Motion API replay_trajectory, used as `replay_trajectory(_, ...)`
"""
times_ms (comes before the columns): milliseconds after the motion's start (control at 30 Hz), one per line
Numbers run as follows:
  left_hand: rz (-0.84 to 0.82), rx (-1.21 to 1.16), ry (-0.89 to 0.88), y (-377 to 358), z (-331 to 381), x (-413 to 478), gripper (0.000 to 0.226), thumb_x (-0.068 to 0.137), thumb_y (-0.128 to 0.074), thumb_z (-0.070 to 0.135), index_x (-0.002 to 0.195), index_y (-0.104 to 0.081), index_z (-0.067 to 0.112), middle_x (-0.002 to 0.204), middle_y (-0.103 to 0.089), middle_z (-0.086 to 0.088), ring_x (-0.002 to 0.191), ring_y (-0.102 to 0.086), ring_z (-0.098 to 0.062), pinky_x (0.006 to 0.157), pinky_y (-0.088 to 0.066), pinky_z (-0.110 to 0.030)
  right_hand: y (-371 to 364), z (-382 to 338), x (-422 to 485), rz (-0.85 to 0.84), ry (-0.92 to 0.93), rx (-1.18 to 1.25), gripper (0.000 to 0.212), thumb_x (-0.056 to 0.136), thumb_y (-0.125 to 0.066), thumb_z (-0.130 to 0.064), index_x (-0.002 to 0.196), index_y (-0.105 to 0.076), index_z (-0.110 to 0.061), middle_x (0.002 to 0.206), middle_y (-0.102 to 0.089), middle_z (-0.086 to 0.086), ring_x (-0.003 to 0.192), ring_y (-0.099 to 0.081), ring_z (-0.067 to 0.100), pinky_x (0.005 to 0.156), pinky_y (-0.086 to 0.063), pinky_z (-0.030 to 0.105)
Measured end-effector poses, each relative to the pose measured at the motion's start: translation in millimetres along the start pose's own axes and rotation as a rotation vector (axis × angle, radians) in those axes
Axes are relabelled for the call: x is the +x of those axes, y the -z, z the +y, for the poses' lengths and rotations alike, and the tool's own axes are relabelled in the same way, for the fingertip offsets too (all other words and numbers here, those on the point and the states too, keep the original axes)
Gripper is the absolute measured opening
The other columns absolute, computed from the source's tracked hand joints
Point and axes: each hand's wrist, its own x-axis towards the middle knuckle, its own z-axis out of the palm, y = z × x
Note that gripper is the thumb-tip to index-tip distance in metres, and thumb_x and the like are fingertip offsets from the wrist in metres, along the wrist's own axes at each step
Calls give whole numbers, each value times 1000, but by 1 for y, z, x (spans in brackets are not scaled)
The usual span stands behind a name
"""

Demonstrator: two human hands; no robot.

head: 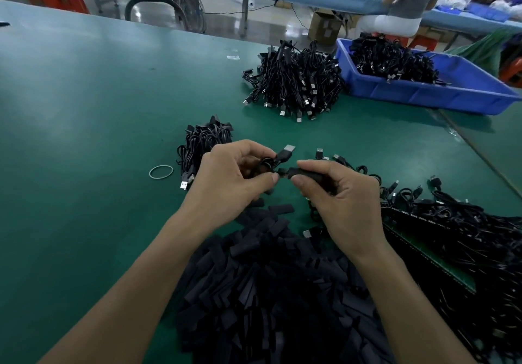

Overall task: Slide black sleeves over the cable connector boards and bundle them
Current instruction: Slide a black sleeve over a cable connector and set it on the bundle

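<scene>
At mid-frame, the left hand pinches a coiled cable while the right hand has its fingers clamped on a black sleeve. The sleeve looks light and soft; I'd grip it near its open end.

Head-worn view, down onto green table

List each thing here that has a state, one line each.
left hand: pinches the cable
cable: coiled, USB plug pointing up and away
right hand: pinches the black sleeve
black sleeve: held level, one end meeting the cable's tip
rubber band: loose, flat, around nothing
blue bin: open-topped, heaped with bundled cables
spare sleeves: loose heap
</scene>
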Motion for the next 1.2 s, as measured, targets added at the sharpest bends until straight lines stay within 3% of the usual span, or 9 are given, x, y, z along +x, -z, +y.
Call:
replay_trajectory(167,-73,-109,66,3,4,0,27,80,-84,9,96,-72,28,70,-72,2,56,-61,-6,53,-50,-17,8,3,5,-102,-45,73,19,80,-71,-37,98,-72,-32,79,-74,-10,74,-72,12,74,-58,26)
replay_trajectory(300,-79,-216,143,5,9,-1,24,81,-82,10,100,-71,20,64,-71,3,50,-62,-3,44,-43,-11,10,6,5,-112,-58,125,11,84,-73,-27,94,-71,-30,77,-74,-6,68,-70,12,67,-56,21)
replay_trajectory(400,-76,-290,189,2,9,-1,22,83,-80,10,101,-70,16,66,-72,-3,56,-65,-12,50,-49,-16,9,7,3,-94,-71,163,13,86,-73,-16,92,-72,-28,75,-74,-8,65,-70,10,63,-54,17)
replay_trajectory(533,-38,-362,239,-1,6,0,25,80,-81,3,100,-68,11,67,-72,-7,61,-67,-21,56,-55,-24,5,6,0,-71,-80,187,13,85,-75,-17,94,-73,-26,78,-74,-6,66,-70,12,63,-54,19)
replay_trajectory(933,-58,-410,276,3,8,1,36,73,-84,-1,101,-67,11,72,-74,-9,62,-68,-22,59,-59,-27,4,3,-1,-98,-90,180,19,80,-75,-31,99,-73,-30,87,-76,-8,75,-73,15,72,-57,24)
replay_trajectory(1200,-39,-301,233,6,9,0,35,72,-83,-8,95,-67,13,71,-75,-5,62,-70,-22,57,-58,-25,5,6,-1,1,-104,168,15,89,-74,-15,94,-73,-29,80,-73,-6,70,-68,12,67,-55,22)
